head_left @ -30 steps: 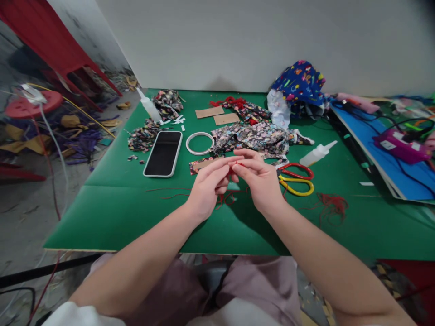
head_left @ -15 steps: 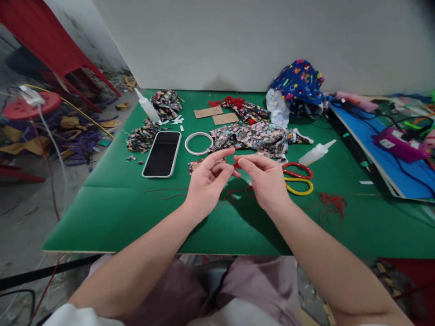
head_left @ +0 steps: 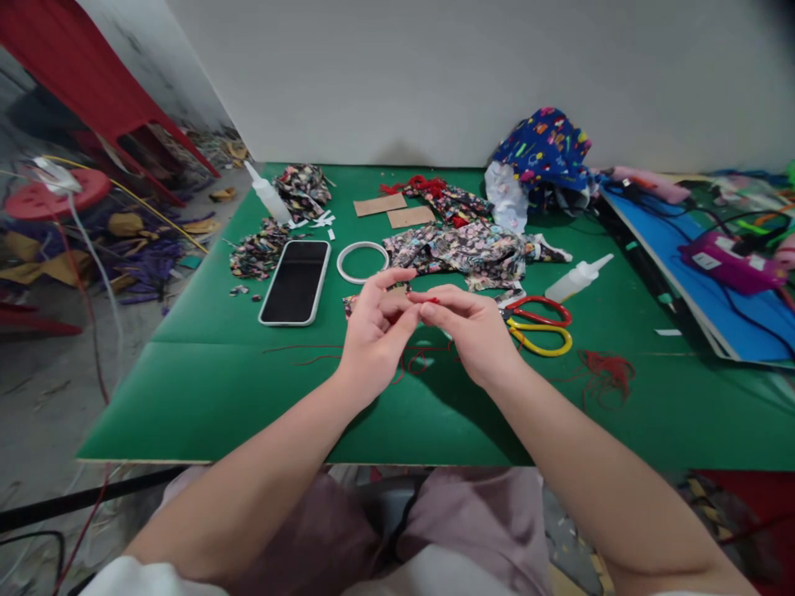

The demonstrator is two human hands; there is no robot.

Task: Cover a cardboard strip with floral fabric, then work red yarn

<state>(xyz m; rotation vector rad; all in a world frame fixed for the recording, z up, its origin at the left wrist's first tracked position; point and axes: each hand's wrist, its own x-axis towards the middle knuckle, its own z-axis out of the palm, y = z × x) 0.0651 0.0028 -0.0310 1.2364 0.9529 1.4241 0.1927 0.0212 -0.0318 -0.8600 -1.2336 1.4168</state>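
Above the green tabletop, my left hand (head_left: 377, 329) and my right hand (head_left: 469, 327) meet at the fingertips, both pinching a thin red thread (head_left: 428, 301). Most of the thread is hidden between the fingers. Loose red strands (head_left: 417, 362) trail on the table beneath. Just right of my right hand lie scissors (head_left: 539, 324) with one red and one yellow handle. A scrap of floral cloth (head_left: 349, 306) shows partly behind my left hand. Beyond the hands is a larger heap of floral cloth (head_left: 463, 248).
A phone (head_left: 296, 283), a white ring (head_left: 363, 263) and floral scraps (head_left: 261, 248) lie to the left. Glue bottles (head_left: 575, 281) (head_left: 268, 194) are on both sides. Brown cards (head_left: 410, 218) lie at the back. Tangled red thread (head_left: 607, 377) and a blue board (head_left: 714, 281) are right.
My right hand has shifted left, its fingertips now closer against those of my left hand. More of the scissors shows. My left hand has barely moved.
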